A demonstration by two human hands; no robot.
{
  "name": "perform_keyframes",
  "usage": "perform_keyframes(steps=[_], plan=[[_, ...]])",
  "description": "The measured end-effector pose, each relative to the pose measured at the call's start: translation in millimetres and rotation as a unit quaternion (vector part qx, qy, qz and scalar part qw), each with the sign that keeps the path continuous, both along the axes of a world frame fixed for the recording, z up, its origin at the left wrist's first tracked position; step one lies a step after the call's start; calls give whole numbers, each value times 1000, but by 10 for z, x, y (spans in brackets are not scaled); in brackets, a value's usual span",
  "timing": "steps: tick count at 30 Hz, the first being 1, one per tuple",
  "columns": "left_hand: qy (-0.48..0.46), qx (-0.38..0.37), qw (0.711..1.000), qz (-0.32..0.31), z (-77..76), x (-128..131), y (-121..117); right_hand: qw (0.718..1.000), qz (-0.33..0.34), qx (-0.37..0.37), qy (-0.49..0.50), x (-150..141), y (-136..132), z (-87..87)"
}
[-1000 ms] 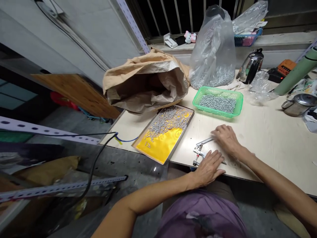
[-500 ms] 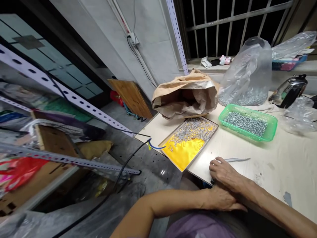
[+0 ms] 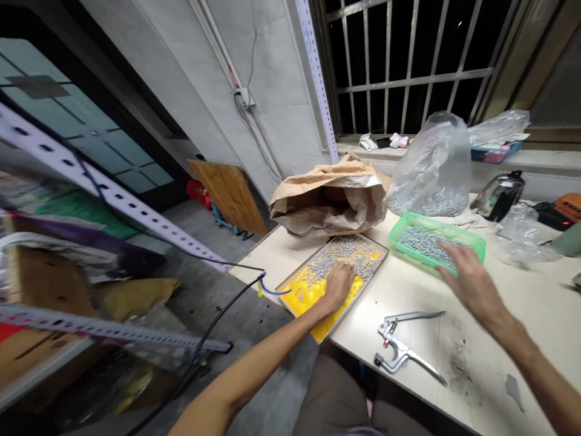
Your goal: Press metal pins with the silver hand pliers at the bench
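Note:
My left hand [image 3: 339, 286] reaches into a shallow tray [image 3: 353, 307] with a bright yellow lining, its fingers curled together at the pile of small silvery metal pins [image 3: 323, 261]. What the fingertips hold, if anything, is hidden. My right hand [image 3: 472, 281], fingers spread, hovers at the near right edge of a green plastic basket [image 3: 399, 257] full of similar metal pieces [image 3: 420, 241]. Between my arms a pair of hand pliers [image 3: 411, 356] lies on the table with its handles apart; neither hand touches it.
Behind the tray a brown paper bag [image 3: 290, 209] lies with its mouth toward me. A clear plastic bag [image 3: 436, 157] of metal pieces and a kettle [image 3: 502, 191] stand farther back. A black cable [image 3: 218, 324] hangs at the table's left edge. A grey scrap [image 3: 514, 390] lies at right.
My hands were together at the table's front edge over the pliers. The pliers now lie uncovered, my left hand has moved forward into the tray, and my right hand to the green basket.

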State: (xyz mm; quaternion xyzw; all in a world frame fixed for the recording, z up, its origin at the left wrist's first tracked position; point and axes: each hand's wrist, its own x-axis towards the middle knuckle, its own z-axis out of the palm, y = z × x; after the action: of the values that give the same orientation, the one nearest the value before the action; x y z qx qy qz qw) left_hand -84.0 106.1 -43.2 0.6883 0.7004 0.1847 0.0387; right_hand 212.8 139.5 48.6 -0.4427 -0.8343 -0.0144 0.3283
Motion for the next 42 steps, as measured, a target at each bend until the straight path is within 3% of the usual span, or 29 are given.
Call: perform_keyframes(steps=[4,7,11,14,18,21,29,42], plan=[[-10,-19,999,-30,-82,-68,59,985,99,-142,-16,-55,-593,-354],[-28,-6,997,-71,-82,-98,76,963,100,-247,-37,-92,-1016,-561],[-100,4,993,-61,112,-87,26,953,68,-291,-47,-27,-1319,-705],[-236,-78,968,-19,280,88,-162,958,63,-279,-33,39,-1392,-772],[-405,-327,854,1,360,493,-540,964,60,-255,-47,39,-1435,-827],[-422,-411,808,26,330,700,-753,966,47,-240,-79,-5,-1471,-812],[-394,-473,785,72,237,720,-829,972,18,-203,-115,-35,-1516,-825],[-310,-542,780,41,203,710,-755,970,17,-201,-138,-23,-1540,-889]])
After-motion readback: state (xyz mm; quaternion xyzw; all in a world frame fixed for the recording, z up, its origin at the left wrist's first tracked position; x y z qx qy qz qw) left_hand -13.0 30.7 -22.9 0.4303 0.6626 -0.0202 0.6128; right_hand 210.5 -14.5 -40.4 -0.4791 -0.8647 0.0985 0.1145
